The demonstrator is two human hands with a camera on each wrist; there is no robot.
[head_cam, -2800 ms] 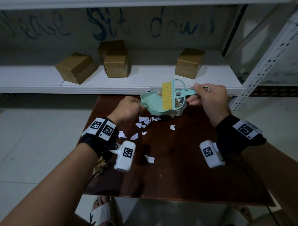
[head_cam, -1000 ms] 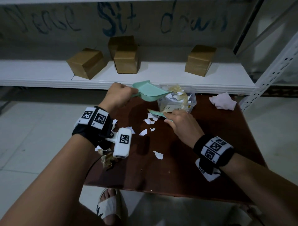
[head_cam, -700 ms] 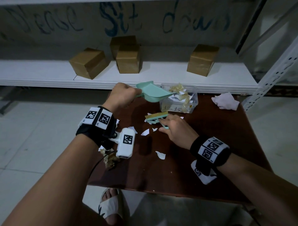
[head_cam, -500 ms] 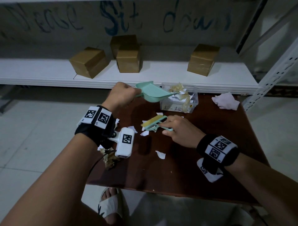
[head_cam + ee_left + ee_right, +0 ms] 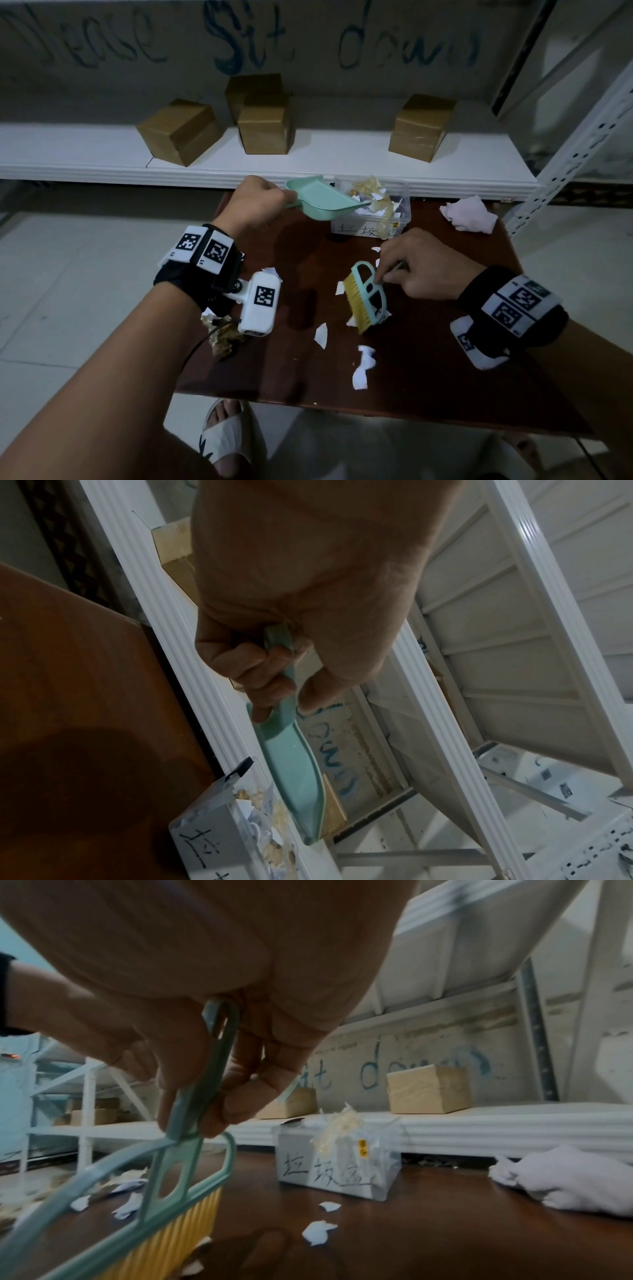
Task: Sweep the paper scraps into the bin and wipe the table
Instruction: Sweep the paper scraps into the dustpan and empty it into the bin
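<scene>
Having been drawn back from the clear plastic bin [image 5: 371,219] to centre frame, the mint-handled yellow-bristled brush [image 5: 363,299] is gripped by the right hand [image 5: 419,265] among white paper scraps [image 5: 363,368] on the brown bench [image 5: 428,383]; the mint plastic dustpan [image 5: 320,202], clasped by the left hand [image 5: 255,204], is kept tilted over the bin, so another sweep seems due.

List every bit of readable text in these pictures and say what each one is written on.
"Please Sit down": blue writing on the back wall behind the shelf; the first word is faint.
"垃圾盒": black handwriting on the front of the clear plastic bin.
Yellow sticker on the bin: too small to read.
Wrist bands: square coded markers only, no words.
</scene>
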